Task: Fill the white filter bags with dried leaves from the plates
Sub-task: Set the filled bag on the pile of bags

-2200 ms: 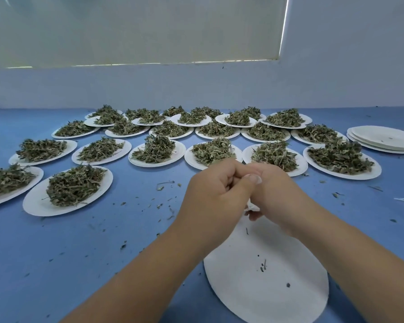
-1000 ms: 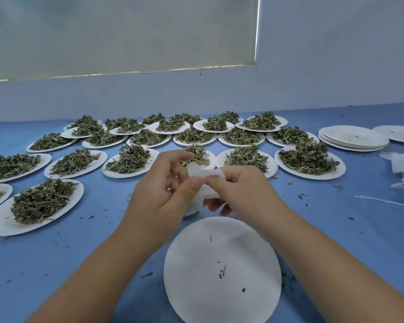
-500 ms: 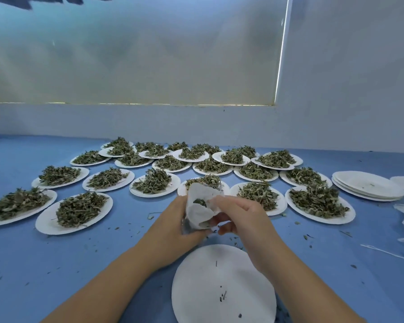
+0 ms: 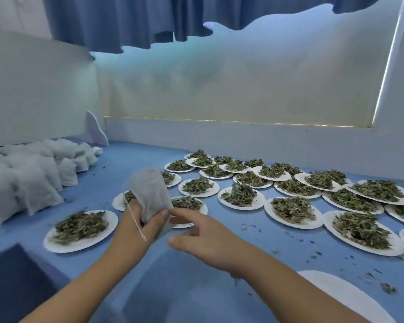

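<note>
My left hand (image 4: 135,229) clamped round the white filter bag (image 4: 151,194), centre left of frame, my right hand (image 4: 205,236) just beside it, fingers loose, holding nothing, plates (image 4: 289,225) of dried leaves (image 4: 292,208) across the right, stuffed bags (image 4: 33,178) heaped far left

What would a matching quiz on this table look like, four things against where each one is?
Things: 1 filter bag; 2 pile of white bags; 3 empty plate; 4 leaf-heaped plates.
Places: A far left of the table; B bottom right corner; C gripped in the left hand; D spread across middle and right.
Pairs: 1-C, 2-A, 3-B, 4-D.
</note>
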`<state>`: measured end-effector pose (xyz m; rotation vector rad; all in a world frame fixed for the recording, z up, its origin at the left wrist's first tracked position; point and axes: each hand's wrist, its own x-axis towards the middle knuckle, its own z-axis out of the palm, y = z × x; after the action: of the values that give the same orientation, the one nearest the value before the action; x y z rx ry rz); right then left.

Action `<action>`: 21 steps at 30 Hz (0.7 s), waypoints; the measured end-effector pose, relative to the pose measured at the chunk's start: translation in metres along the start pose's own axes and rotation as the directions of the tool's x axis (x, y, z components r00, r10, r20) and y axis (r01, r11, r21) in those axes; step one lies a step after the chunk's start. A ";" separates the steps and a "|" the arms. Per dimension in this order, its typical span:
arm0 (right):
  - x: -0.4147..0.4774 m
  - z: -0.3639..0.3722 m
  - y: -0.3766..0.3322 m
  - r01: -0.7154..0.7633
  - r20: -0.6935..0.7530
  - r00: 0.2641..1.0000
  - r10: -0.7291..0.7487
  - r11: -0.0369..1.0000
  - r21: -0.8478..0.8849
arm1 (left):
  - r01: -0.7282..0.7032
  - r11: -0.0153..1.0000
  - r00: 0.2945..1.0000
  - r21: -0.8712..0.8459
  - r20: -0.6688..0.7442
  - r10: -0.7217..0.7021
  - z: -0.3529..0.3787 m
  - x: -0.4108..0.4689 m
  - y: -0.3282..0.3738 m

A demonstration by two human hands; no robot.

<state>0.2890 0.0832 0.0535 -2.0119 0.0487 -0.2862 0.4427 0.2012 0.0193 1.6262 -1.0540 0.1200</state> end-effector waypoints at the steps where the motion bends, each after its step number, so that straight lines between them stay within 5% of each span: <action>1: 0.017 0.016 -0.004 0.021 0.022 1.000 -0.021 1.000 0.013 | 0.040 0.999 0.998 -0.007 -0.054 -0.040 -0.017 -0.002 -0.006; 9: 0.111 0.123 -0.018 0.160 0.109 0.980 -0.169 0.983 0.086 | 0.238 0.971 0.944 -0.007 -0.233 -0.233 -0.141 -0.019 -0.054; 16: 0.158 0.123 0.015 0.021 -0.216 0.974 0.065 0.927 0.374 | 0.387 0.905 0.863 0.178 -0.415 -0.288 -0.203 0.016 -0.118; 21: 0.168 0.110 0.047 -0.012 -0.250 0.953 0.172 0.845 0.535 | 0.546 0.786 0.753 0.291 -0.581 -0.308 -0.220 0.048 -0.168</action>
<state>0.4811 0.1323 -0.0044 -1.3981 0.2284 -0.4758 0.6804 0.3496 0.0021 2.0655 -0.2082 0.4770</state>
